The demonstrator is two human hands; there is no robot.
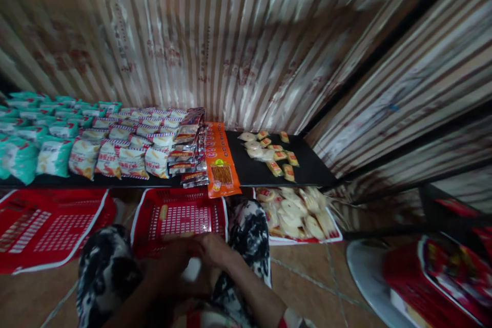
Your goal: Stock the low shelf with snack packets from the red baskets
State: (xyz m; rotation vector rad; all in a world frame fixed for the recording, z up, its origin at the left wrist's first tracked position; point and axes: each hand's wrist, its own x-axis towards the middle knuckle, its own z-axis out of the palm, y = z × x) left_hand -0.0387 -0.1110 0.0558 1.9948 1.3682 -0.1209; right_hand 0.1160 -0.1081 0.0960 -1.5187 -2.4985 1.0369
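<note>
My left hand [172, 256] and my right hand [212, 249] meet low in front of me, between my knees, at the near rim of a red plastic basket [180, 212]. Both are dim and blurred; the fingers look curled together, and something pale [192, 269] shows just below them. What they hold I cannot make out. The basket is nearly empty, with one small packet [163, 212] lying inside.
A black low shelf [311, 169] carries rows of teal, red-striped, silver and orange snack packs plus loose small packets [271, 151]. A second red basket [49, 228] lies left, a tray of pale packets [298, 212] right, red boxes [438, 277] far right. Corrugated wall behind.
</note>
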